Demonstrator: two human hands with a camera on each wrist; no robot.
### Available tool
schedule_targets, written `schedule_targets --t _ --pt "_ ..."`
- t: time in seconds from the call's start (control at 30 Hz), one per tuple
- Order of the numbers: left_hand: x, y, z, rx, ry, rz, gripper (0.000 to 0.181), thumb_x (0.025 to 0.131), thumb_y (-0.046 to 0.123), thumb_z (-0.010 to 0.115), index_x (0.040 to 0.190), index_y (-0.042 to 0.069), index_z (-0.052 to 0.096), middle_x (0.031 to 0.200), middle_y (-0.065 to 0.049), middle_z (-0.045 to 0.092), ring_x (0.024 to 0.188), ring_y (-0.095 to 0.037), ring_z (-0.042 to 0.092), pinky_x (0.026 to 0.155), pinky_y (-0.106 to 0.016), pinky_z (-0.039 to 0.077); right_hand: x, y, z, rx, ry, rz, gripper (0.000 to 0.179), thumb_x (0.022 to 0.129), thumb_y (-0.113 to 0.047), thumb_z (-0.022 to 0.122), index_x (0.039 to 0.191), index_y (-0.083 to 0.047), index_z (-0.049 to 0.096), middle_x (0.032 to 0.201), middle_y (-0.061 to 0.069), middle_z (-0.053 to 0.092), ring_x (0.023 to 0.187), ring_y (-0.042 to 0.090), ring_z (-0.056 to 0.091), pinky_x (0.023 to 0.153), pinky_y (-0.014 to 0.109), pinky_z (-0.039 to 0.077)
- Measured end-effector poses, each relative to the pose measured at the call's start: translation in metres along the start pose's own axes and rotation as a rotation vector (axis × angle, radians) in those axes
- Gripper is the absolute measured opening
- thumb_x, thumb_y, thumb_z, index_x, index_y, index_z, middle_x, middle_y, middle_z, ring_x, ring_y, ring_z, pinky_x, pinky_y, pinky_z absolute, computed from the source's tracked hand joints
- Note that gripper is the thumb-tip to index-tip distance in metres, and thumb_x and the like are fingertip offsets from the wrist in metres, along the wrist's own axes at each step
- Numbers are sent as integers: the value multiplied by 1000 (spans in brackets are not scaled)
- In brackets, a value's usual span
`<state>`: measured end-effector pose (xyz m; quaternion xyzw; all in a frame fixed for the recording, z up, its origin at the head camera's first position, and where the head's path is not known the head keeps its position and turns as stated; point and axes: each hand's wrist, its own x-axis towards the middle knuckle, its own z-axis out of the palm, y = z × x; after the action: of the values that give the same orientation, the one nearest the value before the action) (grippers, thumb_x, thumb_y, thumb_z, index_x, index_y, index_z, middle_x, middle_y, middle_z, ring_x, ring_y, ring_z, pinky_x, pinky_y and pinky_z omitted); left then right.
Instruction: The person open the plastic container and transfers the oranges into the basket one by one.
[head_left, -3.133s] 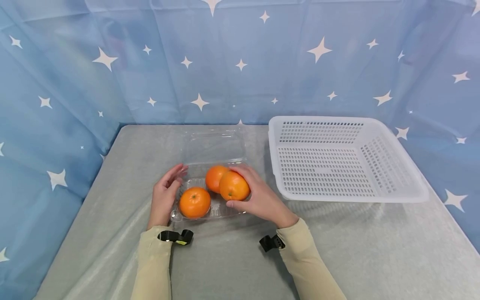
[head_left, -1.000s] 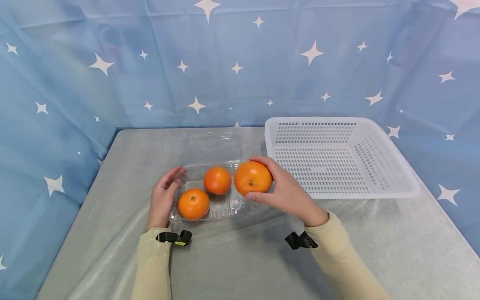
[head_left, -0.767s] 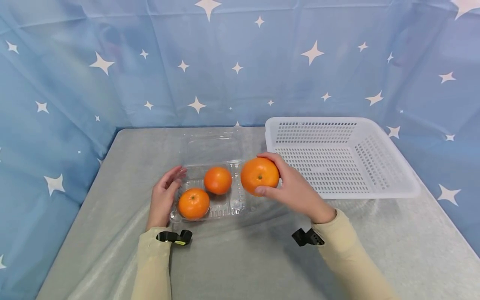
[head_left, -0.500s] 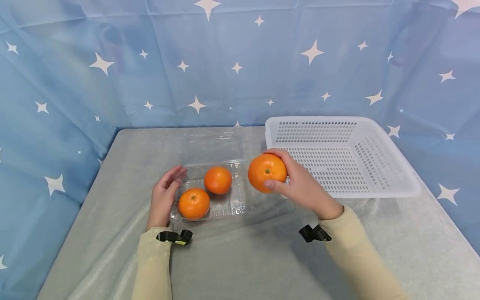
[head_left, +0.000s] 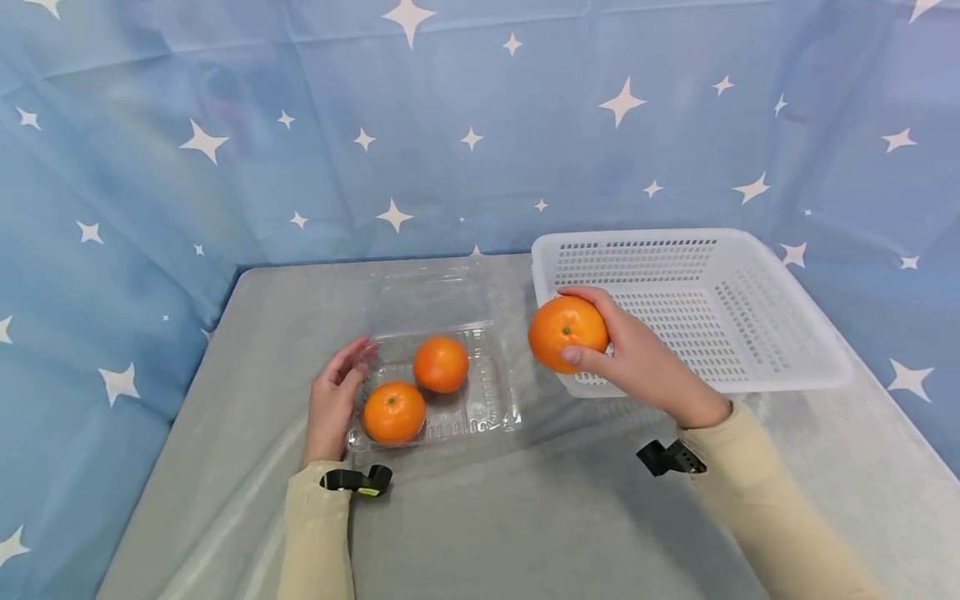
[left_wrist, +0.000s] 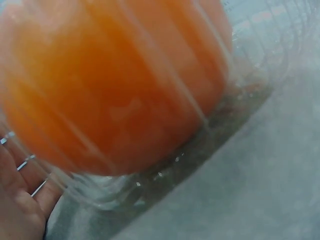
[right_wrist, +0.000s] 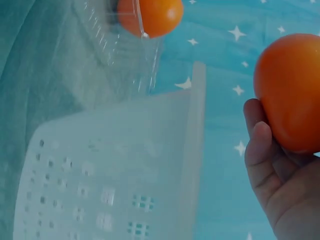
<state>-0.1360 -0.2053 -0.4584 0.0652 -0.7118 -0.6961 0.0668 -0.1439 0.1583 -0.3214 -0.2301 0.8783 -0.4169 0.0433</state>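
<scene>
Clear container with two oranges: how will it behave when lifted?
The clear container looks thin-walled, so it may flex when squeezed. One orange sits at its left end, none at its right, so it could dip left. Its lid lies open behind, so that would probably swing.

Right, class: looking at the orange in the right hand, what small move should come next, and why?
Probably a short shift farther right, bringing the held orange over the middle of the basket. In the head view, the orange, gripped by the right hand, overlaps only the basket's left side, and the right wrist view shows it apart from the rim.
</scene>
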Motion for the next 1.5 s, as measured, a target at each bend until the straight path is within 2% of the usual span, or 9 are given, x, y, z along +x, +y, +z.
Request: schedule_targets --t 0.17,0.47,0.73,0.87,1.23,1.5 --pt "1 3 -1 0 7 16 37 92 14 47 129 19 49 123 -1 54 114 -12 47 96 -33 34 6 2 -10 -67 -1 17 62 81 -39 62 134 -32 30 114 -4 49 88 15 51 73 36 45" --pt "3 5 -2 -11 1 31 36 92 14 48 128 19 49 122 1 55 113 -11 47 97 -33 33 8 0 -27 -117 -2 39 62 83 -38 61 135 -31 29 115 0 49 88 17 51 73 38 43" --pt "-1 3 -6 -13 7 -4 37 92 10 47 127 21 50 122 0 55 113 -11 48 96 -32 33 13 0 -37 -170 -4 47 61 83 -39 60 135 -32 29 112 1 50 85 19 51 71 38 44" --pt "-2 1 -7 -6 8 8 36 92 12 47 126 23 51 121 1 55 112 -11 48 97 -33 33 17 2 -43 -179 1 49 62 83 -39 60 135 -31 28 113 2 50 84 21 51 69 38 44" --pt "0 -2 -4 -2 5 10 37 92 14 48 129 18 48 121 2 56 113 -11 48 97 -36 32 24 16 -53 -176 -34 82 64 83 -39 60 136 -26 28 118 3 46 86 22 49 67 38 44" --pt "2 -3 -3 4 -11 22 37 92 15 49 129 18 49 121 1 56 113 -11 48 96 -37 33 27 28 -58 -211 -76 149 70 81 -47 58 138 -23 25 118 2 43 88 23 49 69 37 44"
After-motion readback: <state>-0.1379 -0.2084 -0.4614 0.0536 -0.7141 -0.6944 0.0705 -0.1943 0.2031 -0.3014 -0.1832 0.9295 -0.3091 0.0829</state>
